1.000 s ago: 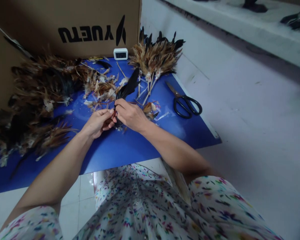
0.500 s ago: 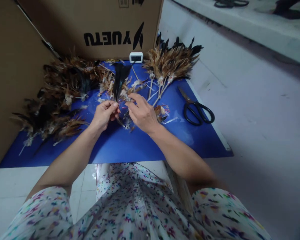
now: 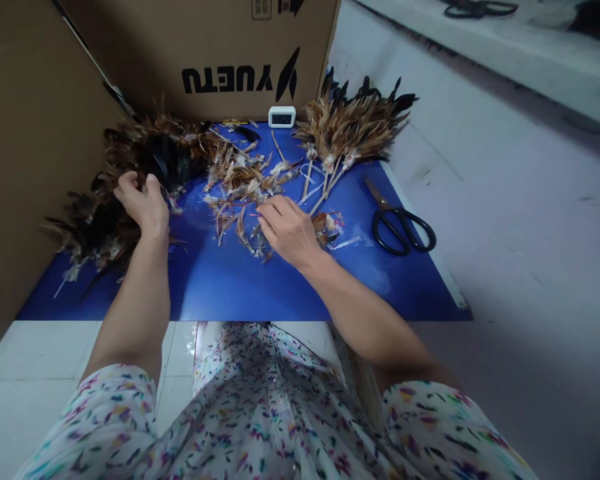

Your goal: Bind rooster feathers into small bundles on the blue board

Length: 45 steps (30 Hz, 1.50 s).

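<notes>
Where wispy feathers (image 3: 173, 160) heap at ten o'clock, the left hand (image 3: 143, 203) is loosely open; cardboard (image 3: 230, 40) blocks eleven, black-looped scissors (image 3: 397, 220) lie at three. The right hand (image 3: 290, 230) curls centrally, grip unclear.

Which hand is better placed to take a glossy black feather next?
Left, probably: the left hand is beside the glossy black feathers, thumb and fingers apart; the right hand is farther off, near the loose brown feather scraps.

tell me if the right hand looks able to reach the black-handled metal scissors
Likely yes: the scissors lie uncovered on the blue tabletop, right of the right hand, with only small brown feather scraps and a clear strip between.
</notes>
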Available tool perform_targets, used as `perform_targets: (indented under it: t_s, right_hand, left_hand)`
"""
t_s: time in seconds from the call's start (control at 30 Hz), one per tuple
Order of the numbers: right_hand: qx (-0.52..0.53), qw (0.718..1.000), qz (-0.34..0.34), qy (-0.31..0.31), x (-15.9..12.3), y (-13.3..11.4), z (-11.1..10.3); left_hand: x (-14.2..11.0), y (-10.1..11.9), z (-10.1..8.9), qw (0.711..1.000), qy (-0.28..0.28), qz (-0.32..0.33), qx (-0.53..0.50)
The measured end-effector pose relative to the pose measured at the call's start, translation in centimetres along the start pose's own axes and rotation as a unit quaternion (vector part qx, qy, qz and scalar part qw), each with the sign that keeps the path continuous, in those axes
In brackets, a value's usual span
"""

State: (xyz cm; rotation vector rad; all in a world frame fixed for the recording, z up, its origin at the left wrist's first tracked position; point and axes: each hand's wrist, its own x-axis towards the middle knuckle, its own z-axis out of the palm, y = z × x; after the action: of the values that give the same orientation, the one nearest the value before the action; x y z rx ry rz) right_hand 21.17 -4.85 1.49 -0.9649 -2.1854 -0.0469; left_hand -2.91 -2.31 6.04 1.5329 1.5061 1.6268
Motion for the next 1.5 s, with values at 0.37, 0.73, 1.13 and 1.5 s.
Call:
perform_targets:
  t_s: [0.37, 0.73, 1.13, 1.5]
  right_hand:
    - [0.07, 0.993, -0.088, -0.019, -0.6, -3.1, 0.5]
    - [0.032, 0.98, -0.188, 0.05, -2.2, -6.5, 1.7]
    - [0.009, 0.976, -0.201, 0.083, -3.1, -7.7, 2.3]
    - [0.07, 0.969, -0.223, 0.075, -3.8, -8.3, 2.6]
  left_hand:
    - [-0.7, -2.1, 7.2, 0.967, -0.063, 0.146, 0.197]
    - [0.1, 0.4, 11.6, 0.955, -0.065, 0.051, 0.285]
    - [-0.1, 0.9, 10.3, 0.934, -0.061, 0.02, 0.352]
    - [0.1, 1.4, 10.1, 0.92, -0.046, 0.013, 0.388]
